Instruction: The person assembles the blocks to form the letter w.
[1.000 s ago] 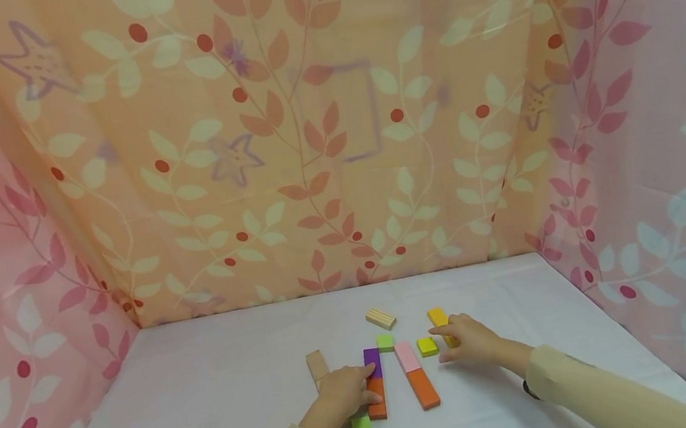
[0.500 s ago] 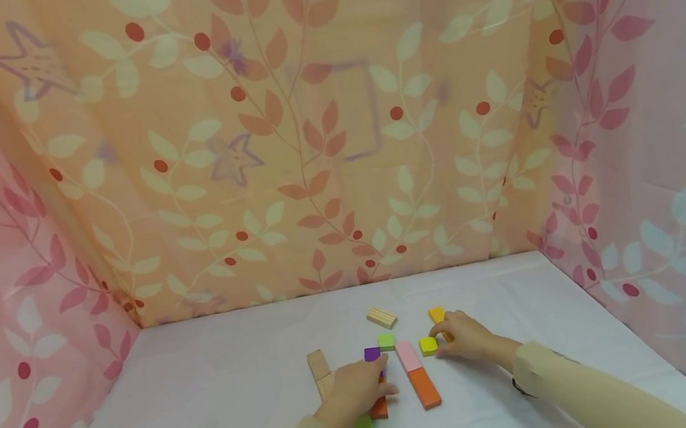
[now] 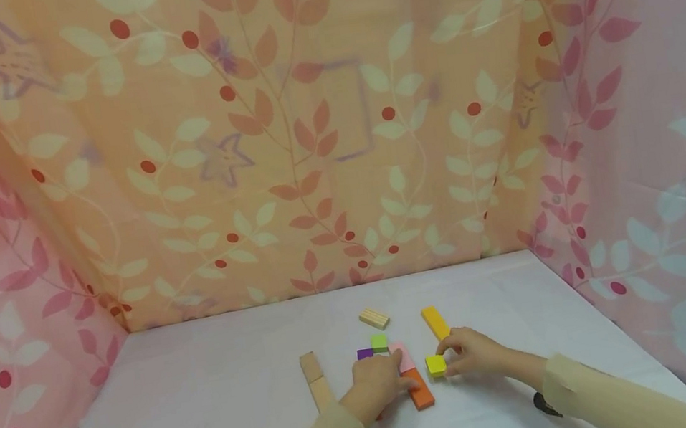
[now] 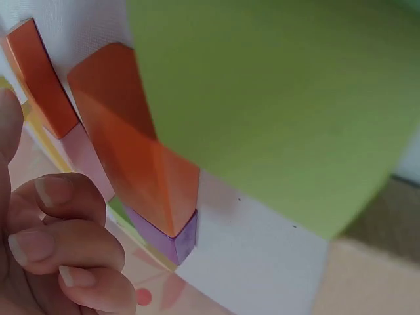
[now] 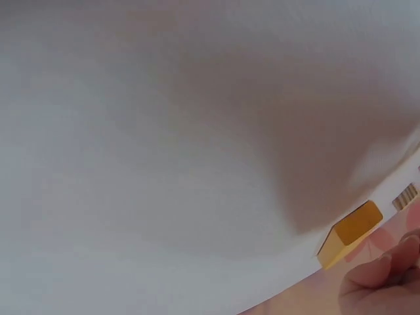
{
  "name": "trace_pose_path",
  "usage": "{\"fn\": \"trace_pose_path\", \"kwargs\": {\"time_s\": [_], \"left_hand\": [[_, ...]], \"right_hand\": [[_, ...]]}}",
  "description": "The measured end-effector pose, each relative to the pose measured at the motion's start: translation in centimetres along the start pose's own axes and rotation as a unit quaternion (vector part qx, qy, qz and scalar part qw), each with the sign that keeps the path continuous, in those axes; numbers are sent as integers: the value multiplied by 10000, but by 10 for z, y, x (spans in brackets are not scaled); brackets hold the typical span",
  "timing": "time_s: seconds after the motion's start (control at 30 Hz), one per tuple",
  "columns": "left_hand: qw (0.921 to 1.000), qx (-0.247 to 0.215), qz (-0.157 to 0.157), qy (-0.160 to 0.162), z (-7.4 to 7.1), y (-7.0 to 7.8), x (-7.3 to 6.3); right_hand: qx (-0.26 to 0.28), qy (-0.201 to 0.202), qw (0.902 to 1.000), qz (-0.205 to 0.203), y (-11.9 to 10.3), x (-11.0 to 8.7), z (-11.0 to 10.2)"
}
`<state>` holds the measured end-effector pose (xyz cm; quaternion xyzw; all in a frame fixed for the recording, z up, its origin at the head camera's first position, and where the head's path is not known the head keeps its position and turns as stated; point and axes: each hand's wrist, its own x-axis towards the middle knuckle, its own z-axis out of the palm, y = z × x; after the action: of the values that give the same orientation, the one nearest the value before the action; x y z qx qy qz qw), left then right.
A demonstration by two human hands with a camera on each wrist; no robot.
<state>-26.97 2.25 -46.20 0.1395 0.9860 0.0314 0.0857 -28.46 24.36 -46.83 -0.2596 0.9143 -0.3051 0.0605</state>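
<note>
My left hand reaches over the colored blocks, its index finger at the pink block and its thumb at the orange block. In the left wrist view its other fingers are bent with nothing inside them. My right hand pinches a small yellow block between thumb and index finger. Just behind it lies a long yellow-orange block. A purple block is partly covered by the left hand; a second orange block adjoins it in the left wrist view.
Two plain wooden blocks lie end to end left of the left hand. Toward the back sit a light green block and a striped wooden piece. Another green block looms close in the left wrist view. Patterned cloth encloses the white table.
My left hand has shifted right, from the purple and orange pair to the pink and orange pair. My right hand has taken the small yellow block and brought it nearer me.
</note>
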Motion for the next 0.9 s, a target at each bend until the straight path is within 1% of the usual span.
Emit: {"fn": "trace_pose_path", "kwargs": {"time_s": [0.07, 0.13, 0.2, 0.27, 0.37, 0.5, 0.57, 0.6, 0.63, 0.73, 0.8, 0.87, 0.9], "left_hand": [[9999, 140, -19, 40, 1, 2, 0], [9996, 283, -37, 83, 0, 3, -1], [9992, 376, -56, 102, -1, 4, -2], [9993, 358, -75, 91, -2, 4, -3], [9994, 326, -77, 81, -3, 5, -4], [9994, 325, -53, 108, -3, 6, -3], [9993, 345, -42, 135, -2, 6, -3], [9992, 360, -39, 152, -2, 6, -2], [9992, 359, -39, 146, -2, 6, -2], [9993, 355, -69, 121, -3, 6, -2], [9994, 325, -84, 104, -2, 6, -2], [9995, 276, -102, 82, -2, 6, -1], [9996, 253, -112, 66, -2, 6, -1]], "right_hand": [[182, -235, 9994, -173, 0, -6, 0], [332, -503, 9980, -166, 0, -12, 2], [452, -779, 9959, -27, 0, -16, 4], [557, -1021, 9930, 186, 0, -20, 5], [612, -1273, 9896, 265, 1, -25, 8], [547, -1412, 9884, 81, 2, -26, 10], [462, -1444, 9884, -50, 7, -24, 12], [504, -1444, 9881, -180, 16, -22, 16], [519, -1462, 9877, -197, 27, -19, 20], [542, -1465, 9873, -287, 31, -17, 22], [558, -1487, 9869, -272, 28, -17, 21], [503, -1483, 9876, -98, 7, -21, 14], [484, -1488, 9877, -51, 6, -22, 14]]}}
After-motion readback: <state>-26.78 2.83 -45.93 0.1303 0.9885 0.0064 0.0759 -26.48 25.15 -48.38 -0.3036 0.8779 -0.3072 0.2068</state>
